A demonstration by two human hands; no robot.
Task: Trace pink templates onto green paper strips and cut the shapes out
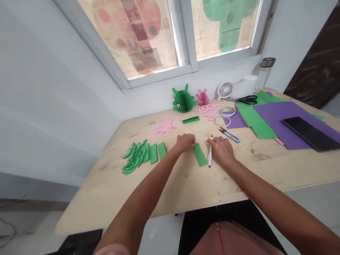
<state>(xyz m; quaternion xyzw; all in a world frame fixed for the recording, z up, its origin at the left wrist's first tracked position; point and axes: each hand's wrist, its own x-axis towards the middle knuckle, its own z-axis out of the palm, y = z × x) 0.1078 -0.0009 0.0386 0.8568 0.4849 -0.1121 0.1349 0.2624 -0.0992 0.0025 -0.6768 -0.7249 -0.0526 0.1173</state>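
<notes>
My left hand (186,142) is closed at the upper left end of a green paper strip (200,155); its fingertips are hidden, so what it pinches I cannot make out. Over a white pen (210,156), my right hand (221,149) has its fingers closed around the upper part, with the pen's tip pointing away from me. The pen lies just right of the green strip. Left of my left hand are two more green strips (162,151) and a pile of green cut-out pieces (135,157).
Pink scraps (164,126), a folded green piece (191,120), green (183,100) and pink paper figures (203,98) stand or lie farther back. To the right are tape rolls (222,121), blue snips (230,135), black scissors (247,99), purple paper (281,117), a phone (310,132), a fan (225,90) and a bottle (262,76).
</notes>
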